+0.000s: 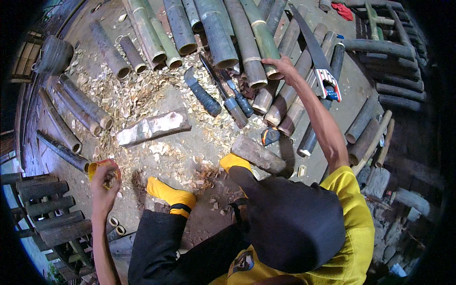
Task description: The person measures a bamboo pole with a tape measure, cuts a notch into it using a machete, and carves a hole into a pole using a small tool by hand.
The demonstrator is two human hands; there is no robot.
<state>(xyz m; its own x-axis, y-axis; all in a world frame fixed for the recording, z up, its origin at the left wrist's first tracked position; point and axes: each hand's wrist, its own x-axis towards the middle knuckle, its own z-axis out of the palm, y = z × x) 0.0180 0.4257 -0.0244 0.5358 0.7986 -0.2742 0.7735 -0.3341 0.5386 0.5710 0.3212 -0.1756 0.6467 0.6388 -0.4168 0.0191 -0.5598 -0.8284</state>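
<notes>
My right hand (283, 69) reaches forward and grips the near end of a green bamboo tube (262, 35). Beside it lies a thicker brown bamboo tube (251, 61). At the left, my left hand (105, 180) is closed around a small yellow-and-red thing (96, 167), mostly hidden by the fingers. Just beyond that hand, a dark thin bamboo tube (61, 149) lies on the floor. In front of me are a hooked blade with a black-wrapped handle (204, 97), a long blade with a cylindrical handle (235, 112) and a black-handled tool (243, 102).
A handsaw (327, 85) with a white-and-red handle rests on the right-hand bamboo tubes. An orange-and-black tape measure (270, 137) lies near a short log (259, 154). A hewn wood piece (154, 127) lies among shavings. Bamboo racks (54, 209) stand at both sides.
</notes>
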